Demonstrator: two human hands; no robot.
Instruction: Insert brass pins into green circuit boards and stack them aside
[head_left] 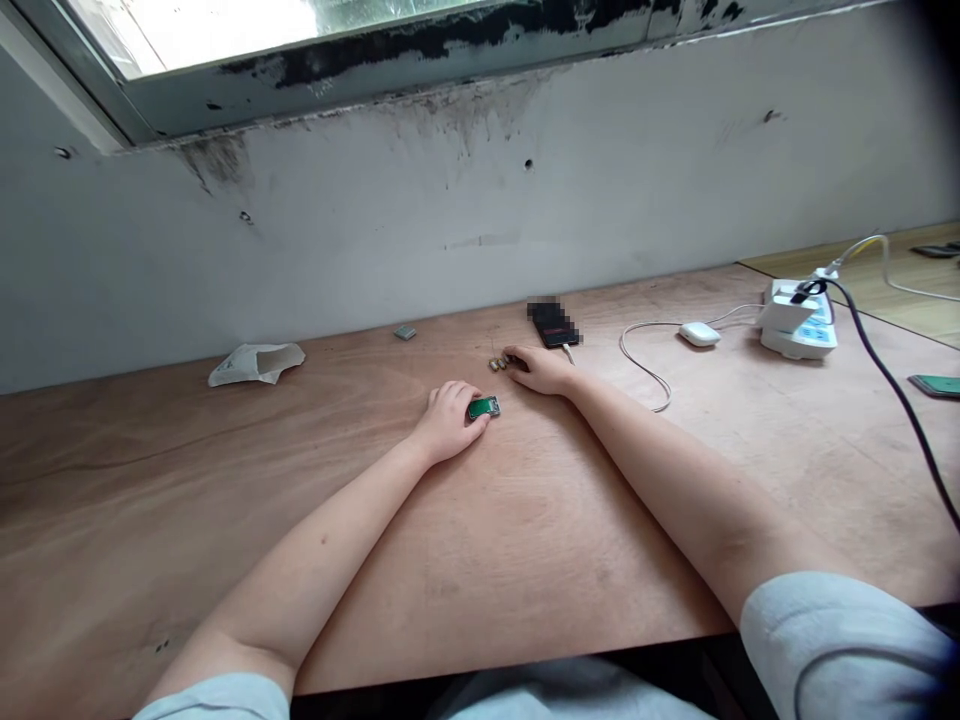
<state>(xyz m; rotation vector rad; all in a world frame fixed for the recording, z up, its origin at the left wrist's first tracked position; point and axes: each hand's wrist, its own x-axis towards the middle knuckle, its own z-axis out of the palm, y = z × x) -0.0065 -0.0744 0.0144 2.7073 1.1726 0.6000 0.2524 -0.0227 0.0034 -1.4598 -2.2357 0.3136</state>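
Note:
My left hand (pixel 448 420) rests on the wooden tabletop (pixel 225 500) with its fingers curled round a small green circuit board (pixel 484 407). A little further back and to the right, my right hand (pixel 541 369) lies on the table, its fingertips pinched at a few tiny metal parts (pixel 498 364). Whether it holds one of them is too small to tell. A dark phone (pixel 553 324) lies just behind the right hand, a cable running from it.
A crumpled white bag (pixel 256 362) lies at the back left, a small grey chip (pixel 405 332) near the wall. At the right sit a white charger (pixel 699 334), a white power strip (pixel 796 318) with cables, and another phone (pixel 936 386).

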